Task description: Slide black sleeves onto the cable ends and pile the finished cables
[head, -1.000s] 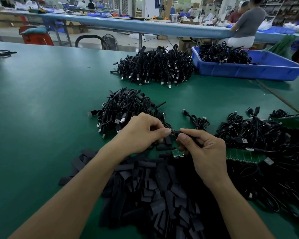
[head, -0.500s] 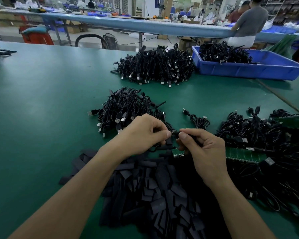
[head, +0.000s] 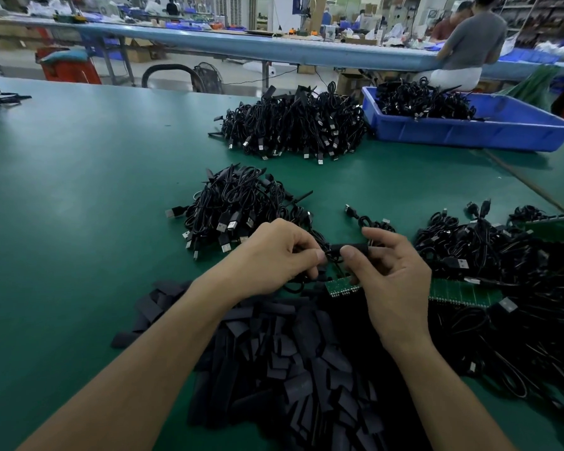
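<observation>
- The left hand grips the cable between thumb and curled fingers, right at the left mouth of the black sleeve. The right hand pinches that sleeve between thumb and forefinger. Both hold their things just above the surface, at the middle of the scene.
- Likely fault: the right pinch may flatten the soft sleeve and close its mouth, so the cable end would snag or buckle instead of sliding in. How far the end sits inside is hidden by the thumbs.
- A second risk is the thin cable slipping through the left fingers if the push meets resistance, leaving the sleeve only part-way on.
- Pose: both palms face down and inward, thumbs almost tip to tip and wrists slightly raised. The forearms converge from the near edge over the loose sleeves.
- The slack of the held cable hangs under the left hand and could drag those loose sleeves, or hook the green circuit strip lying just beneath the right hand.
- To the right, the tangled cables lie close, and a loop from them could ride along when the piece is lifted away.
- Just beyond the hands sits the near pile, probably finished work. A careless toss could land a cable in the wrong heap.
- Farther off are the far pile and the blue bin.
</observation>
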A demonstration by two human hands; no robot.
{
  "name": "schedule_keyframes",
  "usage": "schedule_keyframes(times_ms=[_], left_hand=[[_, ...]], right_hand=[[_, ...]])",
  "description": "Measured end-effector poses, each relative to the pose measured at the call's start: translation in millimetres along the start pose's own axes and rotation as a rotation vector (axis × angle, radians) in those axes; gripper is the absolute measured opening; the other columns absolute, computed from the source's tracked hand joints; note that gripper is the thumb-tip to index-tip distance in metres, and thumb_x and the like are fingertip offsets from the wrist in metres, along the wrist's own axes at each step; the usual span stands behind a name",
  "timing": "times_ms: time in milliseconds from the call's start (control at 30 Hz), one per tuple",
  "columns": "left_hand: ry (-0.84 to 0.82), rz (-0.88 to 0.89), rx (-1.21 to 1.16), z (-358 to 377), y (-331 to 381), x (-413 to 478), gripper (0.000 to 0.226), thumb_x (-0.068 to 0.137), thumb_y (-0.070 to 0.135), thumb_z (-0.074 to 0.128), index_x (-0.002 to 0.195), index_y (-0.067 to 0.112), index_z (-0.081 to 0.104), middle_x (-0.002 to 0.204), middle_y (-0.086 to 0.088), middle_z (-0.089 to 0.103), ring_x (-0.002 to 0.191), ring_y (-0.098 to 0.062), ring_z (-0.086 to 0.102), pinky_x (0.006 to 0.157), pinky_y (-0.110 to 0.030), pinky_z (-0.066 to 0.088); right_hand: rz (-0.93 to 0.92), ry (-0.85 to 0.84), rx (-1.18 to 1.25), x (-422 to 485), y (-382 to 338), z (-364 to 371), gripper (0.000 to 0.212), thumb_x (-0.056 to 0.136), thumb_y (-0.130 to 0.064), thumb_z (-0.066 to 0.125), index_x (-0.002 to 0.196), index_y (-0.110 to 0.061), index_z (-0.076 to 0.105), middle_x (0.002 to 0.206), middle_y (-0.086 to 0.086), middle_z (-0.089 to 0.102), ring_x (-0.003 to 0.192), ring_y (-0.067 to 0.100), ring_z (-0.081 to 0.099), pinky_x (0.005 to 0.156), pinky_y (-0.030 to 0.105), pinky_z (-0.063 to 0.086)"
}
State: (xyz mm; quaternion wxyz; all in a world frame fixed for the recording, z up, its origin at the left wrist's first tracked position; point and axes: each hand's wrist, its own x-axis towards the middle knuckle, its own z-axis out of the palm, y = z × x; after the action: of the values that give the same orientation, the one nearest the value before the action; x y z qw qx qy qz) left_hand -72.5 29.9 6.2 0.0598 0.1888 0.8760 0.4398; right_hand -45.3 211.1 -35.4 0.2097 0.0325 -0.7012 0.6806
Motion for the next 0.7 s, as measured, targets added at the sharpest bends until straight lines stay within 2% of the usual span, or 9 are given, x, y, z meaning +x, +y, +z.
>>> schedule_keyframes(times_ms=[133, 367, 467, 600, 700], left_hand=[[0.04, 0.002, -0.003, 1, 0, 1, 0.019, 0.098, 0.024, 0.061, 0.086, 0.023, 0.075, 0.071, 0.013, 0.074, 0.051, -0.016, 0.049, 0.047, -0.027, 0.039], [0.107, 0.022, -0.011, 11, 2, 1, 0.022, 0.099, 0.025, 0.061, 0.081, 0.026, 0.074, 0.07, 0.014, 0.074, 0.049, -0.013, 0.046, 0.046, -0.024, 0.039], [0.145, 0.028, -0.038, 13, 3, 1, 0.025, 0.098, 0.025, 0.062, 0.076, 0.026, 0.074, 0.068, 0.007, 0.074, 0.046, -0.009, 0.043, 0.045, -0.021, 0.035], [0.158, 0.025, -0.034, 18, 5, 0, 0.027, 0.097, 0.027, 0.062, 0.074, 0.023, 0.076, 0.067, -0.01, 0.071, 0.049, -0.015, 0.042, 0.05, -0.03, 0.035], [0.195, 0.029, -0.038, 21, 6, 0, 0.028, 0.096, 0.029, 0.064, 0.071, 0.024, 0.075, 0.063, -0.01, 0.068, 0.047, -0.013, 0.039, 0.048, -0.029, 0.033]], right_hand=[[0.014, 0.106, 0.073, 1, 5, 0, 0.017, 0.083, -0.013, 0.08, 0.095, -0.021, 0.07, 0.081, 0.001, 0.076, 0.072, 0.017, 0.074, 0.063, 0.022, 0.056], [-0.01, 0.055, 0.088, 0, 5, 3, 0.031, 0.087, -0.01, 0.075, 0.111, -0.029, 0.071, 0.085, -0.004, 0.078, 0.072, 0.012, 0.073, 0.07, 0.017, 0.056], [-0.009, 0.035, 0.117, -1, 2, 4, 0.036, 0.085, -0.007, 0.075, 0.113, -0.029, 0.07, 0.088, -0.008, 0.078, 0.073, 0.008, 0.072, 0.072, 0.017, 0.056], [-0.001, 0.014, 0.157, -2, 0, 4, 0.04, 0.081, -0.014, 0.075, 0.119, -0.024, 0.068, 0.091, -0.005, 0.078, 0.078, 0.008, 0.073, 0.073, 0.021, 0.059], [-0.007, 0.01, 0.14, -2, 1, 4, 0.043, 0.078, -0.021, 0.075, 0.12, -0.026, 0.067, 0.093, -0.005, 0.078, 0.081, 0.009, 0.074, 0.074, 0.024, 0.06]])
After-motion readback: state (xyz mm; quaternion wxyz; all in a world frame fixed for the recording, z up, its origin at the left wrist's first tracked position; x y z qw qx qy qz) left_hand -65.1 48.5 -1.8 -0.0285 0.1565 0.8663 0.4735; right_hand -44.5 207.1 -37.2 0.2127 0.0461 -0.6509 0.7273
